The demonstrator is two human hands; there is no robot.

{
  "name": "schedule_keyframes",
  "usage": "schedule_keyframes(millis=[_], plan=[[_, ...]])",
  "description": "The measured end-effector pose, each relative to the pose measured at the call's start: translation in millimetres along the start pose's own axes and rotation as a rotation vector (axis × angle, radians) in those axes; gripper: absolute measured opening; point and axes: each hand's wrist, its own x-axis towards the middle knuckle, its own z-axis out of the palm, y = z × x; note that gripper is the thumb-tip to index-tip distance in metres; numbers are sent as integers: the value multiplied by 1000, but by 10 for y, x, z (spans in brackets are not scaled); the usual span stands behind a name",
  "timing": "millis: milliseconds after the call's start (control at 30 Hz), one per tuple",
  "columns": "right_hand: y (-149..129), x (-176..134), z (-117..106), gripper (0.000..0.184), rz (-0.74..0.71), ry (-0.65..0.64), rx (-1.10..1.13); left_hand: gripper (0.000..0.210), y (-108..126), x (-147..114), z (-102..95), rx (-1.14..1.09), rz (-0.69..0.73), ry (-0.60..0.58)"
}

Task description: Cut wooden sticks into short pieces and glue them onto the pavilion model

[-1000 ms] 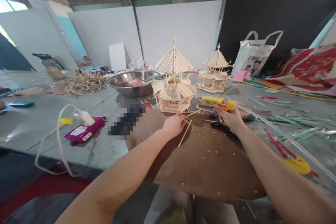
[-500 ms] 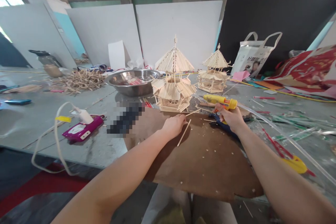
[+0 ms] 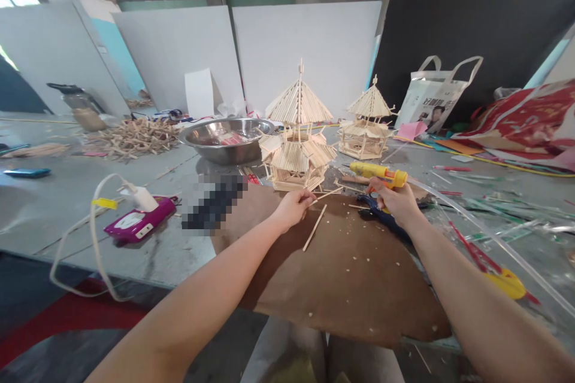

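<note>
Yellow glue gun: inside my right grip, fingers wrapped around its handle; the body lies above my knuckles, nozzle to the left, towards the larger pavilion.
Clear rod: out of the gun's rear end, trailing past my right forearm towards the lower right.
Thin stick: just beyond my left grip, sloping up and rightward from the fingertips, which are drawn together at its near end; I cannot tell whether they are clamped on it.
Loose stick: flat on the brown board, below and right of my left fingertips, near but apart from them.
Dark blue tool: handles just below my right grip, partly hidden by that hand.
Larger pavilion: upright, built of pale sticks, directly behind my left grip and close to it.
Smaller pavilion: farther back and to the right, beyond the gun.
Steel bowl: left of the larger pavilion, on the grey bench.
Stick pile: left of the bowl, well apart from both my hands.
</note>
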Motion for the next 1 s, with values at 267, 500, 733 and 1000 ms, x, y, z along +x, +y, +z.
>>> schedule_keyframes(millis=[267, 500, 733, 1000], plan=[[0, -22, 46, 43, 13, -3, -16, 13, 41, -17, -36, -377, -145, -43], [24, -34, 77, 44, 19, -28, -66, 13, 37, -18, -54, -600, -202, -143], [54, -30, 80, 43, -3, -53, -96, 15, 33, -3, -64, -682, -123, -133], [104, -12, 84, 47, 11, -42, -112, 19, -6, 13, -71, -561, -104, -163]])
